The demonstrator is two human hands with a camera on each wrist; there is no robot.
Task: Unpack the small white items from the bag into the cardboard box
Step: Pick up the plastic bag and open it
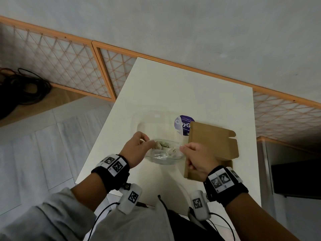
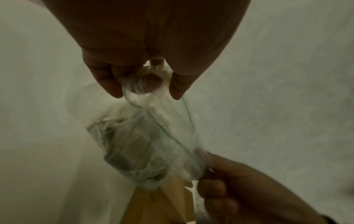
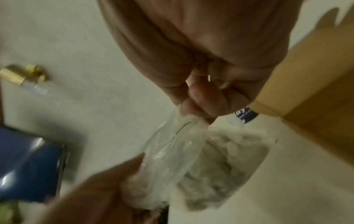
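A clear plastic bag (image 1: 157,127) lies on the white table (image 1: 191,87), its mouth toward me. Small white items (image 1: 164,147) are bunched inside near the opening. My left hand (image 1: 137,148) pinches the left rim of the bag's mouth, and my right hand (image 1: 196,159) pinches the right rim, holding the mouth apart. The left wrist view shows the bag (image 2: 162,136) stretched between my left hand (image 2: 149,78) and right hand (image 2: 226,181). In the right wrist view my right hand (image 3: 199,109) grips the rim above the white items (image 3: 220,166). The flat brown cardboard box (image 1: 213,145) lies right of the bag.
A round purple-and-white sticker (image 1: 184,124) shows through the bag beside the box. The table's left edge (image 1: 97,146) drops to a tiled floor. A black cable coil (image 1: 20,89) lies far left. A dark cabinet (image 1: 295,180) stands at the right.
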